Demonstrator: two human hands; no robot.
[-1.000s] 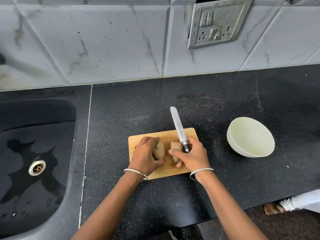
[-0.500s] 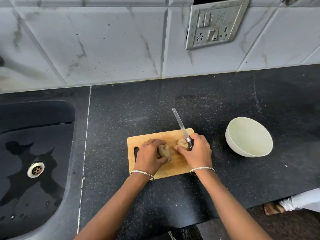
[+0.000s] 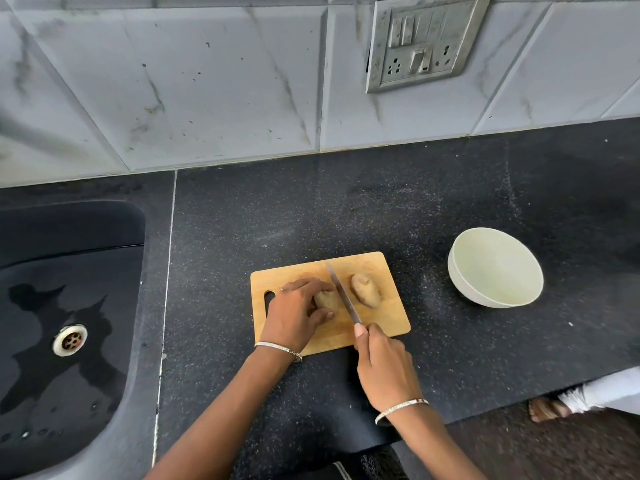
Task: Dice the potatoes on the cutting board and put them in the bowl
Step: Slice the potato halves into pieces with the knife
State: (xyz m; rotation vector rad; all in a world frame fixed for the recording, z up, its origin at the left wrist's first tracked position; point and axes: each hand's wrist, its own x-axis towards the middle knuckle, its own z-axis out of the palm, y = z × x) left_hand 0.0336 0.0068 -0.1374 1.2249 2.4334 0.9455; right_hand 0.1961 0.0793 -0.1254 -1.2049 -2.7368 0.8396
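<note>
Two brown unpeeled potatoes lie on a small wooden cutting board (image 3: 388, 317) on the black counter. My left hand (image 3: 294, 317) grips the left potato (image 3: 327, 300) from its left side, fingers curled over it. The right potato (image 3: 365, 289) lies free. My right hand (image 3: 382, 365) holds the handle of a knife (image 3: 343, 294) near the board's front edge; the blade runs up and left between the potatoes, its edge against the right side of the held potato. A pale empty bowl (image 3: 495, 271) stands to the right of the board.
A dark sink (image 3: 65, 306) with a metal drain and wet patches lies to the left. The tiled wall with a socket plate (image 3: 420, 43) rises behind. At lower right the counter's front edge drops to the floor, where a foot (image 3: 547, 408) shows.
My right hand has let go of the right potato, drawn back toward me, and swung the knife down so the blade sits at the left potato. My left hand keeps its hold.
</note>
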